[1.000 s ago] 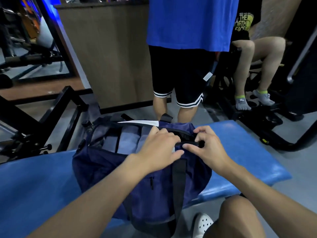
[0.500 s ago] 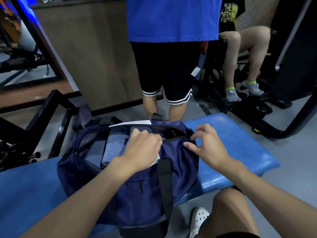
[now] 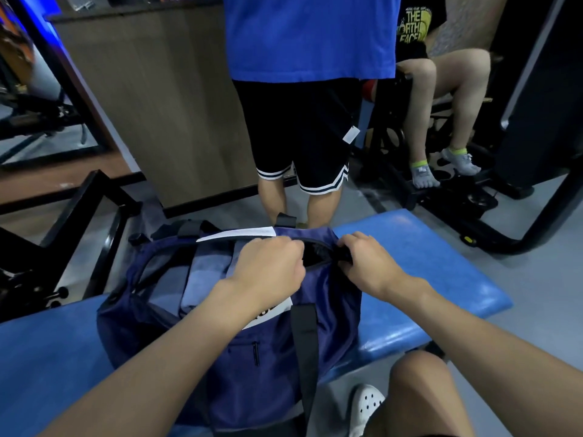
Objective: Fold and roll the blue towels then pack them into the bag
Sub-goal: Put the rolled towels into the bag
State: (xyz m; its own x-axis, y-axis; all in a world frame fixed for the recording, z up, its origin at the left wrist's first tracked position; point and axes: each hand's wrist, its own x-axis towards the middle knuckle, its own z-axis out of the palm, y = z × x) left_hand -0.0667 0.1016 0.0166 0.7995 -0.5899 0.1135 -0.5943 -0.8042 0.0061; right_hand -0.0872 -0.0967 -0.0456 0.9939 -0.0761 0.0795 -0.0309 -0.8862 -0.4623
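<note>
Two hands are at the mouth of the bag (image 3: 220, 357). Your left hand (image 3: 271, 268) lies on the near edge of the opening with its fingers curled down over this edge, so it grips the fabric; the fingertips are hidden. Your right hand (image 3: 373, 266) is at the right end of the opening and pinches a black part of the rim between thumb and fingers. Between the two hands a short dark gap of the opening shows.

Just left of your left hand, the blue towels (image 3: 202, 279) are inside the bag, rolled and packed side by side, touching each other. The bag is navy and stands on a blue padded bench (image 3: 426, 263), with a black strap (image 3: 304, 342) running down its near side.

Under your left wrist there is a white label (image 3: 273, 312) on the bag with dark letters, but most of it is covered and you cannot read it. A white strip (image 3: 236, 234) lies along the far rim; no writing is seen on it. Behind the bench a person in a blue shirt (image 3: 309, 36) and black shorts stands, with a small white tag (image 3: 350, 135) on the shorts. At the right a seated person wears a black shirt (image 3: 413, 23) where you can read "THE", "ORTH" and "FACE".
</note>
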